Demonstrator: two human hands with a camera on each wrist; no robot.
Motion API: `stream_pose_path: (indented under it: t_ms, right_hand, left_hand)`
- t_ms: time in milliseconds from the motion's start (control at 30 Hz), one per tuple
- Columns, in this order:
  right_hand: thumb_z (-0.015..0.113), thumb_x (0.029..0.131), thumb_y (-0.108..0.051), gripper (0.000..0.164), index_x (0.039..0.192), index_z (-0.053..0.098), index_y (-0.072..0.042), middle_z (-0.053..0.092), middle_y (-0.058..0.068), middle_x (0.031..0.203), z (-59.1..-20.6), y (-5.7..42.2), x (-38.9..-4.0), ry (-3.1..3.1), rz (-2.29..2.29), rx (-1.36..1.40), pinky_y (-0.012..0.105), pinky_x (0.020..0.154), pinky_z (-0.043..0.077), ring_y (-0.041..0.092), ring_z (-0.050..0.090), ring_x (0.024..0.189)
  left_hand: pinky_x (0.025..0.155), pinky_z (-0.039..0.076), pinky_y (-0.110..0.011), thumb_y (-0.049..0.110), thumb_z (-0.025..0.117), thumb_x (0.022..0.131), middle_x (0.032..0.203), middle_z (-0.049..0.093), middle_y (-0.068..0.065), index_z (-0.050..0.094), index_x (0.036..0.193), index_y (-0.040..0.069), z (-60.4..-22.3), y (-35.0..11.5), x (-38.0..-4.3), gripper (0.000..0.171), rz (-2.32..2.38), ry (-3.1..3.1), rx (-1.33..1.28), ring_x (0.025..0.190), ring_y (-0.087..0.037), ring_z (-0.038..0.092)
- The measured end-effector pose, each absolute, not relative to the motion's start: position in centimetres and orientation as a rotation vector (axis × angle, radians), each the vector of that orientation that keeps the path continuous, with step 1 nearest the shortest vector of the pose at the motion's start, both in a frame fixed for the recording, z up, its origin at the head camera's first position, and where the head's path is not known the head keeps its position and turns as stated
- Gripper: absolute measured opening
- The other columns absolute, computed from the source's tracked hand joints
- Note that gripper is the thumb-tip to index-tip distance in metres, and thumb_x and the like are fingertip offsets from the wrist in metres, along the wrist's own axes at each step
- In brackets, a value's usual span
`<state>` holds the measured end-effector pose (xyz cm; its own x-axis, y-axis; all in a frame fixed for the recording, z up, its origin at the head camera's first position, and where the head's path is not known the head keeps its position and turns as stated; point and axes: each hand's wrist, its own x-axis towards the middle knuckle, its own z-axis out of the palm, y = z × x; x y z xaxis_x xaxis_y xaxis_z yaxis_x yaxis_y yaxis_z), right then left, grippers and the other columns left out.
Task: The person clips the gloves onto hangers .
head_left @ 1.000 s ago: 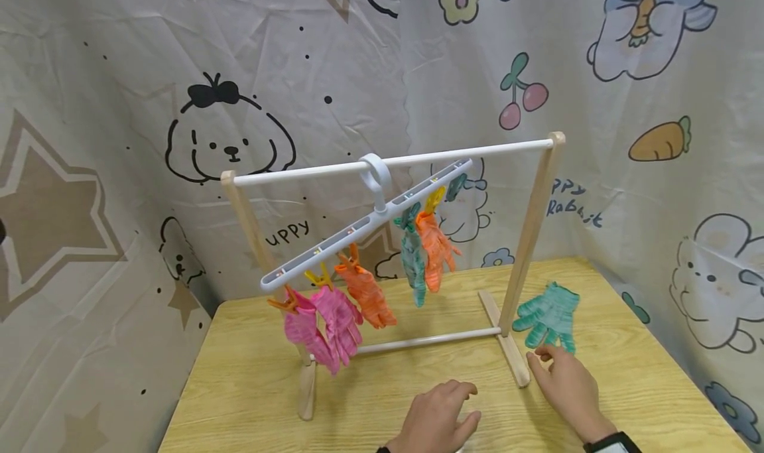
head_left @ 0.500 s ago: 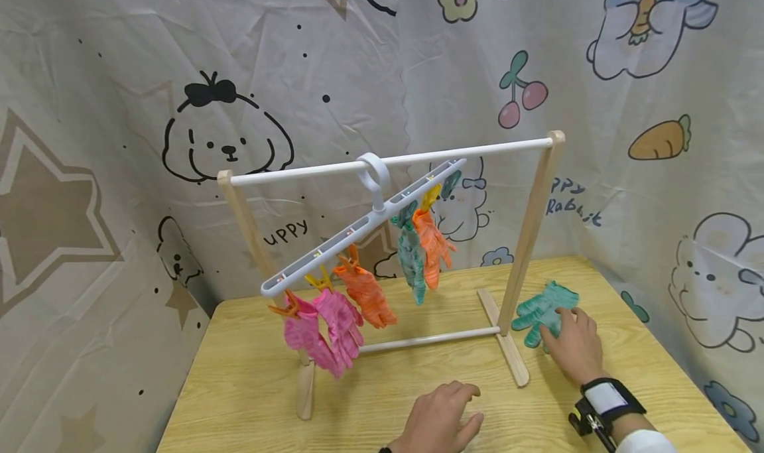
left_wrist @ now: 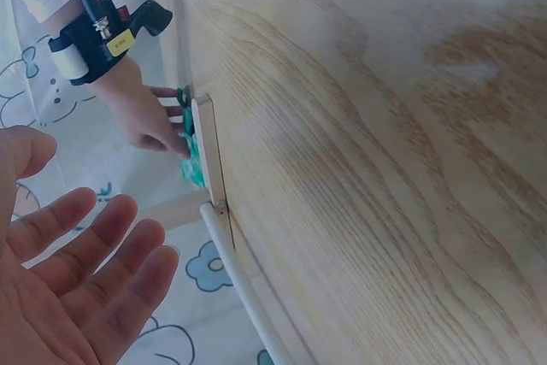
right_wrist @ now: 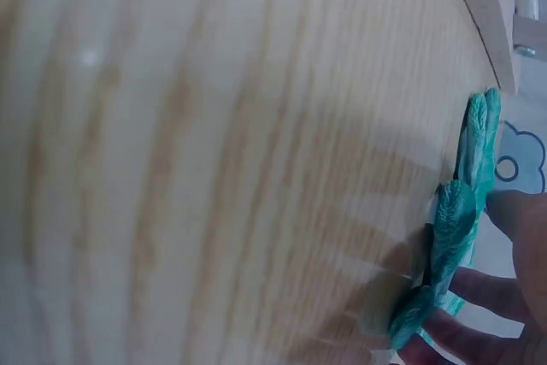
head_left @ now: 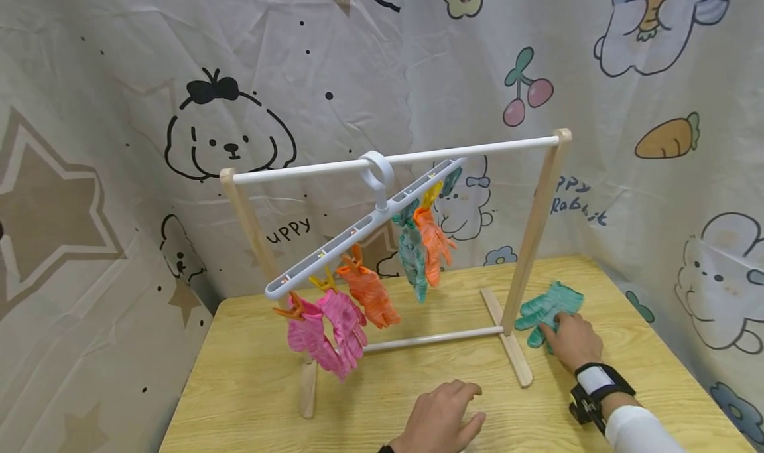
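Observation:
A green glove [head_left: 552, 300] lies on the tabletop just right of the rack's right foot. My right hand [head_left: 575, 340] reaches onto its near part, thumb and fingertips at the cloth. In the right wrist view the fingers [right_wrist: 491, 292] are spread beside the flat glove [right_wrist: 453, 220]. My left hand [head_left: 438, 416] hovers over the table's front with loosely bent fingers and nothing in them; the left wrist view shows its palm [left_wrist: 77, 279]. Pink gloves [head_left: 325, 337], an orange glove [head_left: 370, 294], a green glove [head_left: 412, 257] and another orange glove [head_left: 434, 247] hang from clothespins.
A grey hanger [head_left: 382, 211] hooks over the white top bar [head_left: 465, 152] of a wooden rack and hangs at a slant. The rack's right foot [head_left: 507, 340] stands between my hands. Printed curtains [head_left: 633, 227] surround the table [head_left: 251, 353] behind and at the sides.
My right hand has moved forward from just in front of the green glove on the table onto its near part. My left hand has stayed almost in place.

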<state>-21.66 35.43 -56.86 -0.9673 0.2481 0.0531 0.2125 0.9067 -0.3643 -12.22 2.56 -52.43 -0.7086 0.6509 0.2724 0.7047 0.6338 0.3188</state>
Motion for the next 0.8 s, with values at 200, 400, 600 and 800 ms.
stream_pose_path:
  t_ms: [200,400,600,800]
  right_hand:
    - [0.069,0.094,-0.032,0.045,0.112,0.065,0.009,0.066,0.032,0.103,-56.6,35.8,-21.9,-2.995,0.528,-0.36,0.053,0.063,0.055,0.048,0.066,0.087]
    - [0.07,0.093,-0.026,0.041,0.112,0.065,0.01,0.066,0.033,0.106,-56.3,35.6,-21.8,-2.998,0.538,-0.42,0.057,0.065,0.055,0.05,0.065,0.09]
    - [0.071,0.092,-0.023,0.036,0.111,0.069,0.008,0.069,0.032,0.106,-55.9,35.1,-21.9,-3.015,0.461,-0.386,0.06,0.074,0.051,0.049,0.066,0.089]
    - [0.073,0.09,-0.018,0.024,0.094,0.072,0.005,0.069,0.027,0.089,-55.8,35.0,-21.6,-2.985,0.411,-0.428,0.056,0.075,0.042,0.047,0.062,0.087]
  left_hand:
    - [0.053,0.035,-0.01,0.034,0.069,0.096,0.101,0.074,0.006,0.069,0.115,0.018,-52.4,2.5,-12.3,0.025,-0.638,-2.702,-1.141,0.078,0.003,0.063]
    - [0.053,0.035,-0.009,0.034,0.069,0.096,0.099,0.074,0.006,0.069,0.115,0.019,-52.3,2.5,-12.4,0.025,-0.657,-2.717,-1.141,0.076,0.005,0.06]
    - [0.055,0.038,-0.01,0.034,0.069,0.095,0.101,0.074,0.005,0.069,0.115,0.019,-52.1,2.1,-12.3,0.025,-0.652,-2.728,-1.137,0.08,0.004,0.063]
    - [0.056,0.041,-0.011,0.034,0.069,0.095,0.101,0.075,0.004,0.069,0.115,0.018,-52.4,2.0,-12.4,0.025,-0.649,-2.712,-1.146,0.081,0.002,0.065]
